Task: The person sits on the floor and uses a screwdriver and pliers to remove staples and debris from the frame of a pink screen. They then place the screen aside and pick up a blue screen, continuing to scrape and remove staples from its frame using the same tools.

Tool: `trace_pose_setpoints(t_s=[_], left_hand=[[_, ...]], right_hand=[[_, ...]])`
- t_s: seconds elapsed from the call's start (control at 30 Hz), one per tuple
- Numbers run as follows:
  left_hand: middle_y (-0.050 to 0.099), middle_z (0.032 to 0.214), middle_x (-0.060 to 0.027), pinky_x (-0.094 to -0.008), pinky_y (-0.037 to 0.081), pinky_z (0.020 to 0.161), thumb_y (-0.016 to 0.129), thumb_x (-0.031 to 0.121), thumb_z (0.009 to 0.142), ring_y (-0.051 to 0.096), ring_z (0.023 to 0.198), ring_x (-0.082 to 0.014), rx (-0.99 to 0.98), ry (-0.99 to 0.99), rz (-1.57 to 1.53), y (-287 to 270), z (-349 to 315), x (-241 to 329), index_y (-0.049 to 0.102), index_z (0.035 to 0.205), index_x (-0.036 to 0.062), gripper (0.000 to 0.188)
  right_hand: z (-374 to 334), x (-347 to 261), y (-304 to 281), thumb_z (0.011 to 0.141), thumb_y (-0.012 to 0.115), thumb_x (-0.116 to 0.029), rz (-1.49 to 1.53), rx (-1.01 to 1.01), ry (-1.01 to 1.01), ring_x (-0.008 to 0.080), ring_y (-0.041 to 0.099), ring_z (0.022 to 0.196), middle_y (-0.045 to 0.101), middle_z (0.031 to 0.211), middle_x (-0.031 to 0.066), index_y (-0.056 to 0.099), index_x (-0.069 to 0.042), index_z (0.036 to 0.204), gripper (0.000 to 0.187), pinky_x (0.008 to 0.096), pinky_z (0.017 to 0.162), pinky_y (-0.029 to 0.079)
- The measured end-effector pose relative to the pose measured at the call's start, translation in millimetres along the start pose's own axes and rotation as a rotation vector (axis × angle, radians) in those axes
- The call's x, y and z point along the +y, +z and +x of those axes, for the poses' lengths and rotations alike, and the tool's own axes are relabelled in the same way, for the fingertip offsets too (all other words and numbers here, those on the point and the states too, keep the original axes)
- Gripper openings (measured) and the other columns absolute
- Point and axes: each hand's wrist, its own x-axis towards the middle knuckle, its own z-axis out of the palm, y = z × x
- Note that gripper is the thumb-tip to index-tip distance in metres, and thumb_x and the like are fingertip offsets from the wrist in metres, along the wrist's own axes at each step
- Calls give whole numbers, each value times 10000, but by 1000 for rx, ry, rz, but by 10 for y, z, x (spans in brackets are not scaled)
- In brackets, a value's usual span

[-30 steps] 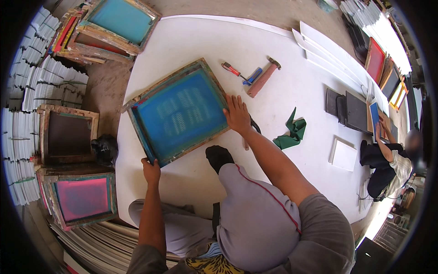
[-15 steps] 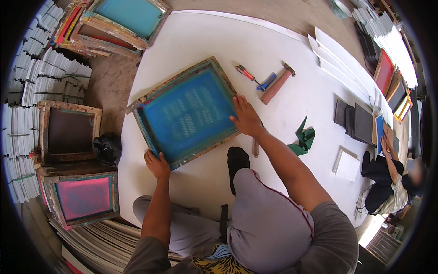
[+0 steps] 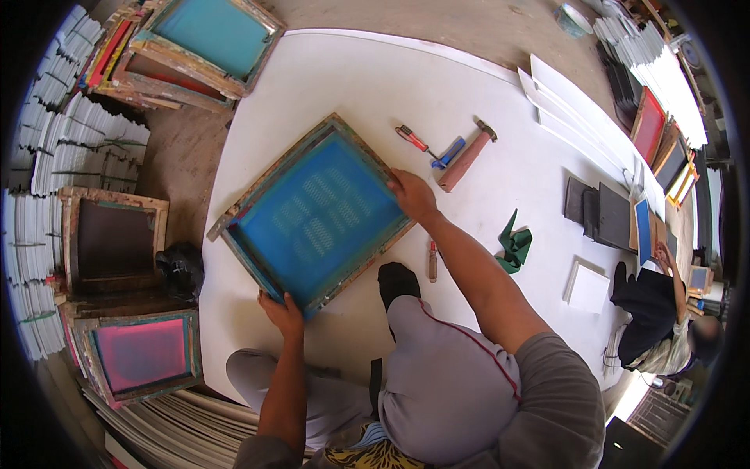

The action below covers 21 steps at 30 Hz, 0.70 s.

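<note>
A wooden screen-printing frame point(image 3: 319, 215) with blue mesh and pale rows of marks is tilted on the white work surface in front of me. My left hand point(image 3: 283, 314) grips its near-left corner, thumb on top and fingers at the edge. On the right side rail, my right hand point(image 3: 414, 195) is closed around the wood, its fingers partly hidden. Beyond that hand lie a red-and-black screwdriver point(image 3: 412, 138), a blue-handled tool point(image 3: 448, 152) and a hammer point(image 3: 469, 160). A small tool with a red end point(image 3: 432, 262) rests beside my right forearm.
Green folded cloth point(image 3: 514, 244) lies to the right, near black panels point(image 3: 613, 215) and a white stack point(image 3: 586, 286). Another person's hand point(image 3: 666, 256) holds a blue panel at far right. More screen frames point(image 3: 117, 234) and bundled white sheets point(image 3: 86, 144) stand at left.
The frame has turned clockwise, its near corner shifting toward the right. My hands have gone from resting flat on its edges to gripping them. The small red-ended tool now shows more fully.
</note>
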Motion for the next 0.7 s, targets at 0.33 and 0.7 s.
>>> trace_pose_setpoints(t_s=[0.33, 0.7], left_hand=[[391, 1565, -314, -592, 242, 1220, 578, 395, 1039, 315, 1474, -504, 84, -115, 140, 115, 17, -38, 383, 1500, -101, 705], [210, 1679, -291, -597, 149, 1236, 674, 547, 948, 131, 1568, -477, 71, -70, 156, 132, -197, 763, 320, 1580, -40, 931]], right_hand=[[375, 327, -404, 958, 673, -274, -582, 102, 295, 306, 571, 1280, 696, 1263, 131, 667, -105, 1241, 330, 483, 1056, 430], [-297, -576, -985, 958, 680, -322, -183, 175, 155, 385, 728, 911, 764, 935, 165, 763, -110, 1086, 262, 497, 803, 551]])
